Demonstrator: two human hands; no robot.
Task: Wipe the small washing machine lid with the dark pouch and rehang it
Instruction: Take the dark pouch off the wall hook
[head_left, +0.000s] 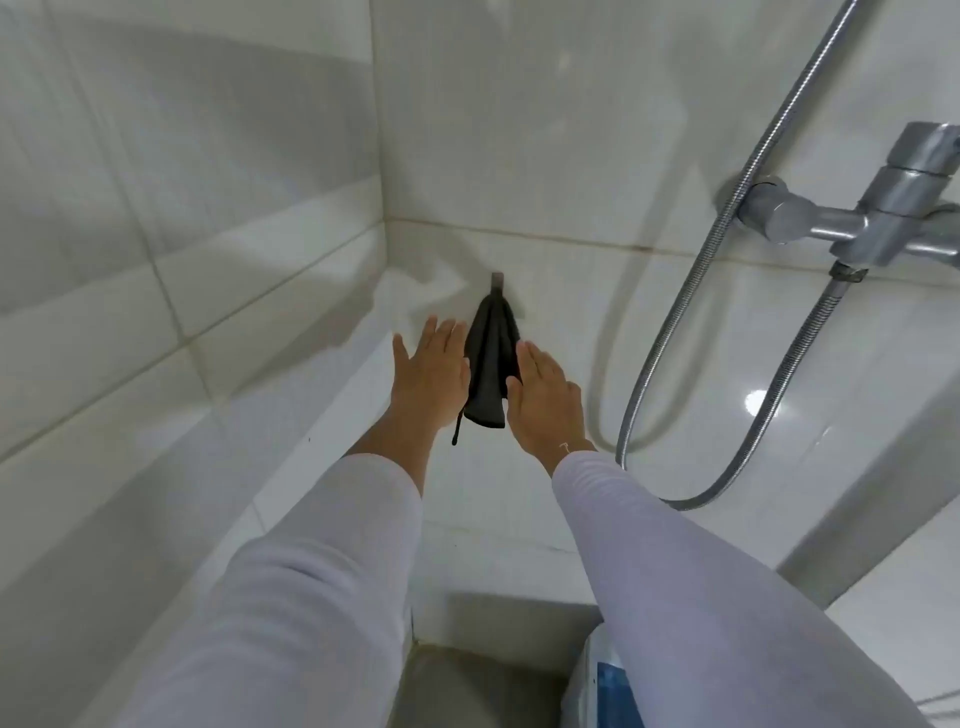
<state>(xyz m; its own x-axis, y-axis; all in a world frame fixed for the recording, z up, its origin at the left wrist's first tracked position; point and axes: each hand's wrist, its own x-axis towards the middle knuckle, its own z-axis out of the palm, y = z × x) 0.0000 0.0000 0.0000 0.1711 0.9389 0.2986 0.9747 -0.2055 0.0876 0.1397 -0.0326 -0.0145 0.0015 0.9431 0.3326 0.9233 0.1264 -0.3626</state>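
**Pouch on hook, both hands flat beside it**

Dark pouch (489, 358) hangs from wall hook (497, 280) on tiled wall (571, 156). L hand (430, 376) just left of it, R hand (545, 397) just right. Fingers (535, 358) extended, slightly spread, gripping nothing; contact w/ pouch edges unclear.

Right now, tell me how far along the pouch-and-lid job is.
Done or not: the picture cannot settle whether wiping has happened. The dark pouch hangs from the wall hook, and only a corner of the washing machine shows at the bottom. In hand: the left hand and right hand are open on either side of the pouch, gripping nothing. Left: either taking it down to wipe, or nothing.
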